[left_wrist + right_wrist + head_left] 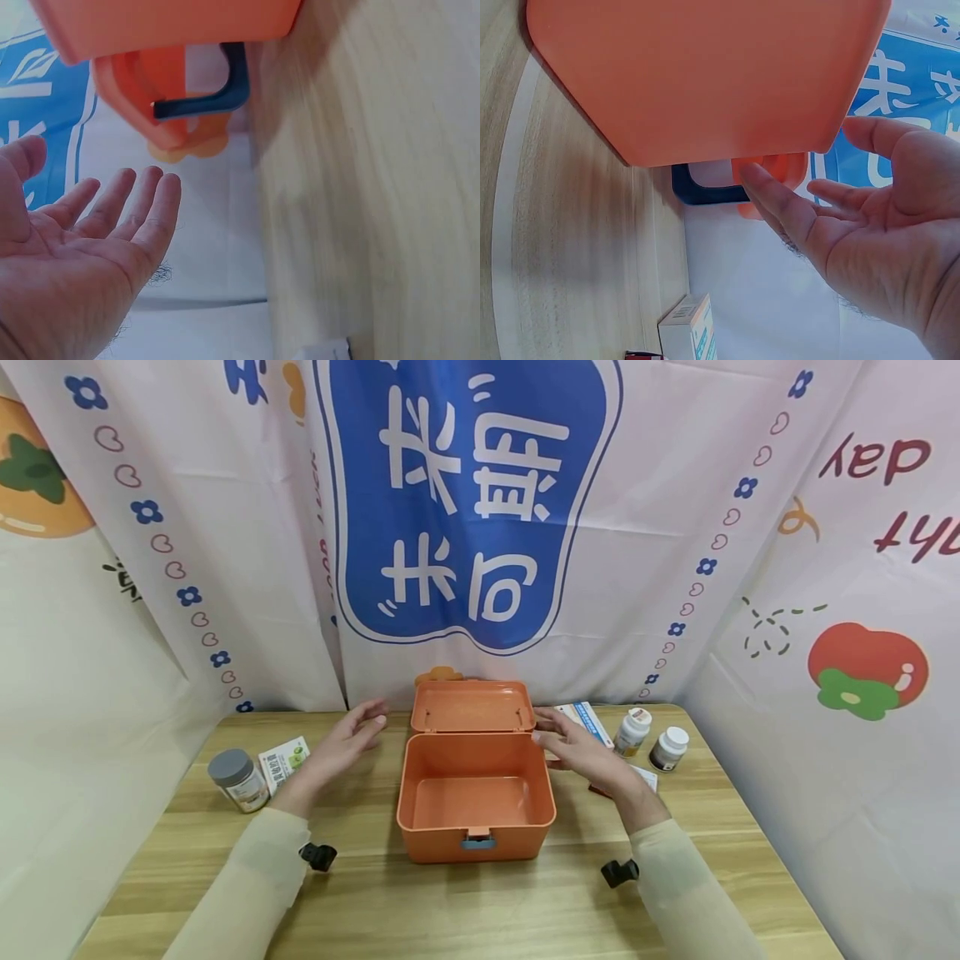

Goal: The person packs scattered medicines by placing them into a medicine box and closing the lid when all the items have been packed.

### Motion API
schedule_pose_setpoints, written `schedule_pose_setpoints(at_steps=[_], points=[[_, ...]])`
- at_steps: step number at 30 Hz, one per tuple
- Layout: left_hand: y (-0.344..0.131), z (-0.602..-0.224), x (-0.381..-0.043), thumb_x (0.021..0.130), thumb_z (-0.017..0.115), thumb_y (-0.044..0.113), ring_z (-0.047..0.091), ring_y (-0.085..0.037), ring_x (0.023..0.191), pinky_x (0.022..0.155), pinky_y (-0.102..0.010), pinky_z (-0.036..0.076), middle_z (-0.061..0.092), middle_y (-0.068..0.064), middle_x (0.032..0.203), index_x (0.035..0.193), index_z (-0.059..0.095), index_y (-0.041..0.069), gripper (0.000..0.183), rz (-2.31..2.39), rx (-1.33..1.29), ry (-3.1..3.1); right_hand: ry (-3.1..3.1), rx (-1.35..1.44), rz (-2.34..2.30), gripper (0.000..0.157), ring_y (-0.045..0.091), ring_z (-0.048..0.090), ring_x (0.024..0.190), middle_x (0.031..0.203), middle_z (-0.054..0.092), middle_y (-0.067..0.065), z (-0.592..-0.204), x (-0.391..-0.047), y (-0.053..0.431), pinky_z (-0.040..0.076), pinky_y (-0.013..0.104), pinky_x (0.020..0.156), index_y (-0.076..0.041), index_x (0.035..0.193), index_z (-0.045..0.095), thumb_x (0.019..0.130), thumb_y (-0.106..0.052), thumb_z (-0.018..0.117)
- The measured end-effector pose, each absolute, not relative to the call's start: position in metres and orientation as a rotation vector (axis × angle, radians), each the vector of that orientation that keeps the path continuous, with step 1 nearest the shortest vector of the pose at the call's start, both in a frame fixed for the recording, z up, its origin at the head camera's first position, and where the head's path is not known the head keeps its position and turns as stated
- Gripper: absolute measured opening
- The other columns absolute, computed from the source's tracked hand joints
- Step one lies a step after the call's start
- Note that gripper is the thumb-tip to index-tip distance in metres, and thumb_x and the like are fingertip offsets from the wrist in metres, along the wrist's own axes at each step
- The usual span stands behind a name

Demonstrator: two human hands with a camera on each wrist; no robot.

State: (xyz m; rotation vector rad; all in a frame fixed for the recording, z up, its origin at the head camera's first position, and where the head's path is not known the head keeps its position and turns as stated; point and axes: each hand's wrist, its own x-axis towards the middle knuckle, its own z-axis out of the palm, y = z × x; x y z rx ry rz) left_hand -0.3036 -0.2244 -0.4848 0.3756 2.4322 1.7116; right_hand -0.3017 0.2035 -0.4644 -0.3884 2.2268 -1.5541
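An orange plastic box [476, 845] stands in the middle of the table, its lid [472, 707] tipped back and its inside bare. A blue-grey latch [477, 841] sits at its front. My left hand [351, 739] hovers left of the box, apart from it, fingers spread and loosely bent. In the left wrist view its palm faces up and holds nothing; a dark handle [202, 105] shows behind the box. At the box's back right corner is my right hand [573, 745], thumb close to the edge, fingers extended behind. Whether it touches the box I cannot tell.
On the left are a grey-capped jar [243, 781] and a white-green carton [282, 760]. To the right lie a white-blue carton [588, 720], two white-capped bottles [632, 733] and another flat carton [645, 777], partly hidden by the right arm. A printed curtain [637, 568] hangs behind the table.
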Motion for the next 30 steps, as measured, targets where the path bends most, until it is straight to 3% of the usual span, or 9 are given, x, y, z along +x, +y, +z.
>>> schedule_pose_setpoints(at_steps=[6, 15, 24, 30], points=[[-0.236, -0.476, -0.297, 0.113, 0.044, 0.044, 0.039, -0.044, 0.154, 0.119, -0.056, 0.044, 0.035, -0.020, 0.169, 0.167, 0.024, 0.008, 0.068, 1.703, 0.355, 2.466, 2.238, -0.394, -1.512, 0.062, 0.033, 0.053, 0.147, 0.162, 0.047, 0.009, -0.467, -0.301, 0.205, 0.057, 0.053, 0.107, -0.024, 0.166, 0.030, 0.110, -0.034, 0.055], [-0.257, -0.466, -0.291, 0.114, 0.042, 0.044, 0.037, -0.043, 0.155, 0.119, -0.053, 0.045, 0.032, -0.020, 0.171, 0.168, 0.020, 0.009, 0.068, 1.705, 0.381, 2.499, 2.220, -0.365, -1.514, 0.064, 0.038, 0.056, 0.143, 0.156, 0.053, 0.019, -0.472, -0.300, 0.207, 0.060, 0.052, 0.101, -0.027, 0.168, 0.024, 0.111, -0.030, 0.054], [-0.276, -0.455, -0.284, 0.113, 0.039, 0.047, 0.036, -0.040, 0.156, 0.113, -0.025, 0.050, 0.031, -0.018, 0.172, 0.168, 0.020, 0.011, 0.069, 1.690, 0.353, 2.530, 2.187, -0.349, -1.545, 0.066, 0.038, 0.058, 0.140, 0.153, 0.055, 0.021, -0.474, -0.298, 0.206, 0.060, 0.053, 0.100, -0.028, 0.168, 0.024, 0.111, -0.030, 0.055], [-0.290, -0.448, -0.281, 0.112, 0.038, 0.053, 0.035, -0.039, 0.157, 0.109, -0.019, 0.051, 0.029, -0.014, 0.174, 0.169, 0.020, 0.017, 0.070, 1.687, 0.287, 2.543, 2.152, -0.352, -1.570, 0.068, 0.038, 0.057, 0.141, 0.154, 0.054, 0.022, -0.477, -0.299, 0.207, 0.060, 0.053, 0.100, -0.026, 0.169, 0.021, 0.111, -0.031, 0.055]])
